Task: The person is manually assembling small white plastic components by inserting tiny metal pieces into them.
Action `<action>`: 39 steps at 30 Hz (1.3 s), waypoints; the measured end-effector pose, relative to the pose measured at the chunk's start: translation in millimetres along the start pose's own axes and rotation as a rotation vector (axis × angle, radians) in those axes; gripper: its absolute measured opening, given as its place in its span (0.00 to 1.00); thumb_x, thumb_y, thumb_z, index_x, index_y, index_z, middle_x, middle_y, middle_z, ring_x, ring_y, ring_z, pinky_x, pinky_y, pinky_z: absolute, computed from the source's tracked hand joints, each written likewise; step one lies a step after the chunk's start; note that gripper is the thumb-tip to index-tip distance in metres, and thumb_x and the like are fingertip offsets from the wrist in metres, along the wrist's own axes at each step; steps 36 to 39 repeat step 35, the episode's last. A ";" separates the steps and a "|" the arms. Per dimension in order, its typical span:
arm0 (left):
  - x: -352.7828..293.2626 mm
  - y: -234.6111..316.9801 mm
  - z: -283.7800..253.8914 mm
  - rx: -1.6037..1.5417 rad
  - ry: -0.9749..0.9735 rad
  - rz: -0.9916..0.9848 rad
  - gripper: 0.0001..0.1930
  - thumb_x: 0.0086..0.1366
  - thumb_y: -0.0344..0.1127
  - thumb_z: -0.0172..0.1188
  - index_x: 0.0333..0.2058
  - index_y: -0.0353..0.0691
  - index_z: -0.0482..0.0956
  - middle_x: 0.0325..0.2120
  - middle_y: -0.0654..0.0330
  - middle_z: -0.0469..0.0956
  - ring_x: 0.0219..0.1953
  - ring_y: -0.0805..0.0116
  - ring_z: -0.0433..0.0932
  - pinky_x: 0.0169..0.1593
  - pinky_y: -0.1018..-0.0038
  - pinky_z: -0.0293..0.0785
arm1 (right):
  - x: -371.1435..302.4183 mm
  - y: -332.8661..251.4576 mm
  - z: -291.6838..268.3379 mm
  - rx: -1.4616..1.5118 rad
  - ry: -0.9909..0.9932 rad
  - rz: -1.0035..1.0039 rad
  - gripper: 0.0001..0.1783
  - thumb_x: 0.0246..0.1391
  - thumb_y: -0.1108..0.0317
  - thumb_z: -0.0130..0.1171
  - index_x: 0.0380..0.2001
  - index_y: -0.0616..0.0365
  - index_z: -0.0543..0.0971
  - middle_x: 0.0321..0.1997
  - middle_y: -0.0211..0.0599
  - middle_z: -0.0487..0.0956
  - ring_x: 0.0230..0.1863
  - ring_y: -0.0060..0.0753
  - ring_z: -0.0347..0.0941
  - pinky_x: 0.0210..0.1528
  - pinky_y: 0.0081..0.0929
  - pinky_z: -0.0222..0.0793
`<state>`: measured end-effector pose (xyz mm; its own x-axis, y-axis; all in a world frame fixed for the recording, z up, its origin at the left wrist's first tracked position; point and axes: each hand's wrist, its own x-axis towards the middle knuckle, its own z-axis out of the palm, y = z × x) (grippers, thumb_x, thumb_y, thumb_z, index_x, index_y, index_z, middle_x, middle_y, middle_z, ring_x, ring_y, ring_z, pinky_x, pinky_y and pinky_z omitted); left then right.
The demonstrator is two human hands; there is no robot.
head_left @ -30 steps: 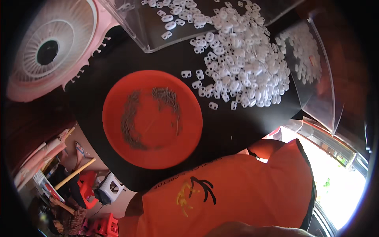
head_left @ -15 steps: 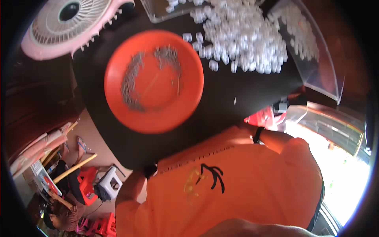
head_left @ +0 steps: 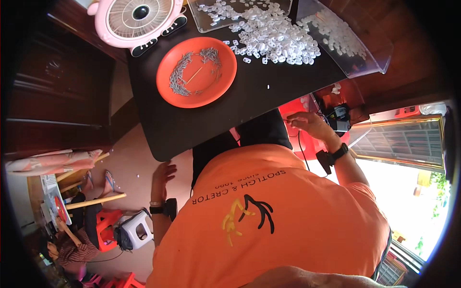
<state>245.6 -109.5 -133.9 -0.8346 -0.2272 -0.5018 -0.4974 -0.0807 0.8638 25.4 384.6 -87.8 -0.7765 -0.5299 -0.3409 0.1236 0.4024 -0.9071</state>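
Observation:
My left hand is beside the near left corner of the black table, fingers loosely bent and apart, holding nothing. To the right, my right hand hangs in the air just off the table's near edge, by a red stool. Its fingers are stretched and apart, with nothing visible in them. On the table is an orange-red plate with many small grey metal pins in a ring and a thin wooden stick. Beyond lies a heap of small white plastic pieces with holes.
A pink fan stands at the far left of the table. Two clear plastic bins hold more white pieces. One tiny white piece lies alone. At lower left, another person sits near red and white stools.
The orange shirt's front, pulled out toward the table before, now lies back against me. Both hands, hidden at its hem, have moved apart and show. The view has shifted.

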 end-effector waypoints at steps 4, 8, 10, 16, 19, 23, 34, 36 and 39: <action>-20.3 28.8 -5.0 -0.139 0.390 0.217 0.24 0.69 0.51 0.42 0.53 0.40 0.70 0.44 0.57 0.76 0.45 0.67 0.75 0.47 0.70 0.68 | -16.7 -64.5 13.5 0.031 -0.026 -0.148 0.10 0.57 0.71 0.56 0.39 0.65 0.78 0.37 0.37 0.80 0.38 0.24 0.76 0.40 0.22 0.71; -6.8 61.9 10.7 -0.049 0.609 0.474 0.20 0.69 0.46 0.42 0.52 0.41 0.71 0.47 0.61 0.74 0.49 0.68 0.71 0.50 0.69 0.65 | -0.2 -102.4 10.1 -0.233 0.128 -0.566 0.06 0.52 0.72 0.60 0.32 0.64 0.80 0.29 0.38 0.79 0.29 0.23 0.75 0.31 0.23 0.70; 7.9 82.0 27.6 0.037 0.599 0.547 0.19 0.69 0.43 0.43 0.52 0.39 0.70 0.48 0.60 0.73 0.51 0.67 0.70 0.53 0.71 0.63 | 20.4 -101.9 5.4 -0.211 0.192 -0.559 0.06 0.55 0.75 0.55 0.34 0.66 0.79 0.29 0.36 0.79 0.31 0.22 0.76 0.35 0.19 0.71; 35.5 113.1 76.2 0.504 0.657 0.686 0.19 0.69 0.38 0.44 0.53 0.33 0.68 0.50 0.50 0.71 0.54 0.61 0.68 0.58 0.71 0.59 | 59.6 -100.5 2.3 -0.284 0.418 -0.735 0.06 0.50 0.73 0.60 0.34 0.61 0.80 0.28 0.37 0.79 0.29 0.29 0.76 0.31 0.23 0.70; 31.3 113.4 78.7 0.508 0.681 0.681 0.19 0.69 0.38 0.44 0.53 0.34 0.68 0.50 0.50 0.72 0.53 0.61 0.68 0.57 0.71 0.60 | 63.2 -100.2 2.8 -0.294 0.484 -0.757 0.06 0.48 0.71 0.61 0.32 0.59 0.80 0.29 0.39 0.79 0.31 0.39 0.77 0.33 0.28 0.72; 33.6 117.3 76.1 0.570 0.713 0.646 0.19 0.68 0.37 0.45 0.53 0.34 0.68 0.50 0.48 0.71 0.54 0.57 0.69 0.58 0.70 0.60 | 62.6 -106.4 6.0 -0.305 0.478 -0.683 0.06 0.48 0.71 0.60 0.31 0.59 0.80 0.29 0.39 0.79 0.31 0.39 0.77 0.34 0.28 0.72; 30.3 120.4 71.0 0.989 0.588 0.735 0.27 0.61 0.39 0.53 0.57 0.36 0.63 0.62 0.42 0.53 0.63 0.40 0.52 0.64 0.56 0.49 | 73.1 -103.1 10.9 -0.169 0.634 -0.453 0.08 0.55 0.72 0.57 0.37 0.62 0.80 0.26 0.30 0.79 0.30 0.15 0.73 0.35 0.14 0.68; 38.7 122.2 62.3 0.983 0.566 0.754 0.27 0.61 0.39 0.53 0.57 0.36 0.63 0.62 0.42 0.53 0.63 0.40 0.52 0.64 0.56 0.49 | 72.2 -107.0 13.3 -0.186 0.654 -0.411 0.08 0.55 0.72 0.57 0.37 0.62 0.80 0.26 0.30 0.79 0.30 0.15 0.73 0.35 0.14 0.68; 38.7 122.2 62.3 0.983 0.566 0.754 0.27 0.61 0.39 0.53 0.57 0.36 0.63 0.62 0.42 0.53 0.63 0.40 0.52 0.64 0.56 0.49 | 72.2 -107.0 13.3 -0.186 0.654 -0.411 0.08 0.55 0.72 0.57 0.37 0.62 0.80 0.26 0.30 0.79 0.30 0.15 0.73 0.35 0.14 0.68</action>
